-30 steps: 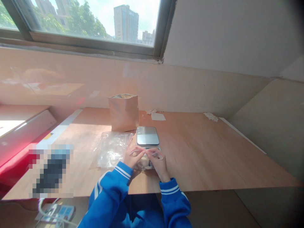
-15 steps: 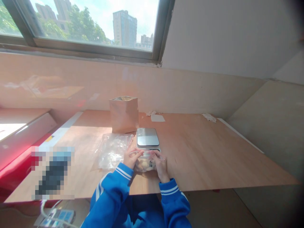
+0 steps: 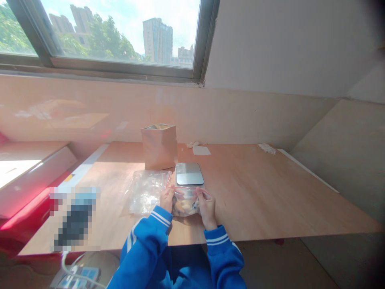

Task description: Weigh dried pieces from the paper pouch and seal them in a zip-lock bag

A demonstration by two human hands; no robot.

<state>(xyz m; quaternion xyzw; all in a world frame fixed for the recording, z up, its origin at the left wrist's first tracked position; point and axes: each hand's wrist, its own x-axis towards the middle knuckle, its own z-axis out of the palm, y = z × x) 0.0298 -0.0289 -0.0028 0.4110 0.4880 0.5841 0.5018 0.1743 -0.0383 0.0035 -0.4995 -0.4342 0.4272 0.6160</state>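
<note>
Head view, nearest first:

1. A person's left hand (image 3: 167,200) and right hand (image 3: 207,208), in blue sleeves (image 3: 144,245), are pinching opposite top edges of a clear zip-seal plastic bag (image 3: 185,204), each thumb and fingers closed on the film.
2. That bag, holding golden-brown food, is sitting between the hands, just in front of a flat silver digital scale (image 3: 189,174).
3. A crumpled clear plastic bag (image 3: 146,192) is lying beside the left hand on a light wooden tabletop (image 3: 255,192).
4. An upright brown kraft-paper pouch (image 3: 159,147) is standing farther back.
</note>
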